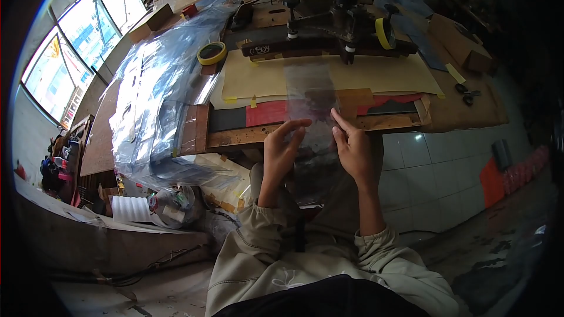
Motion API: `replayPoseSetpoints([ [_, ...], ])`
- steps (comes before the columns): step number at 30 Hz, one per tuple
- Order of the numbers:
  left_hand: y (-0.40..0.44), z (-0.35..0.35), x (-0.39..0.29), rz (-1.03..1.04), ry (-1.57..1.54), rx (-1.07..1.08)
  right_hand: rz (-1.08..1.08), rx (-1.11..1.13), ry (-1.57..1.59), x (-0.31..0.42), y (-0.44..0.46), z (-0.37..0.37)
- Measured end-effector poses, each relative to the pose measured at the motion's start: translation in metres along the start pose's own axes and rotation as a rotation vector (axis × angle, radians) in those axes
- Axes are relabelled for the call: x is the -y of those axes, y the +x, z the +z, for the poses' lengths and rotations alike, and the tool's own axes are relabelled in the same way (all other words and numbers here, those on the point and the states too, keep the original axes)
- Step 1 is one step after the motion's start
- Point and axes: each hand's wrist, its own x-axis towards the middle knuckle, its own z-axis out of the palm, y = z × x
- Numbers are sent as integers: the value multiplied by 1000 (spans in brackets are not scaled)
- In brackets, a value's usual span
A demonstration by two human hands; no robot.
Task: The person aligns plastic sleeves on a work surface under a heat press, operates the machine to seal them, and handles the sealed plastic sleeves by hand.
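Daylight comes through the slanted windows (76,53) onto a crowded brown workbench (97,149). At its near edge, the person's left hand (279,154) has thumb and forefinger a little apart at one side of a long strip of clear, thin plastic film (309,82); the right hand (353,149), its thumb and forefinger likewise slightly parted, is at the other side. From where I stand I can't tell whether either has film pinched between the fingertips or merely lies against it. The strip runs from under the machine's side of the bench, over a broad cream sheet (252,76), and down past the front edge between the hands. I'd expect it to be nearly weightless, limp and slick, quick to crease or cling, and liable to stretch if tugged; both side edges, held lightly and evenly, look the best place to take it. Just beneath lie a flat red strip (265,113) and a bare wooden rail (252,136). Beyond stands a dark curved machine bar (273,49), with a yellow tape roll (211,53) near its left end, a glossy heap of clear plastic sheets (155,76) farther left, and black-handled scissors (467,97) well off to the right.
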Motion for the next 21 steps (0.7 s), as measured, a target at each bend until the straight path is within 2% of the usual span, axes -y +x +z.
replayPoseSetpoints([
  [4, -1, 0, 0, -78, -75, 18, -5, -12, 16, 3, -2, -1],
  [13, -4, 1, 0, 35, -1, -4, -245, -104, 195, -17, -10, 11],
  [16, -8, 4, -2, 86, 62, -58, -202, -86, 273, -22, -19, 13],
  [17, -12, 5, -6, 41, 37, -81, -276, -149, 254, -26, -20, 18],
  [21, -25, 5, 5, -21, 13, -123, -164, -135, 298, -21, -32, 16],
])
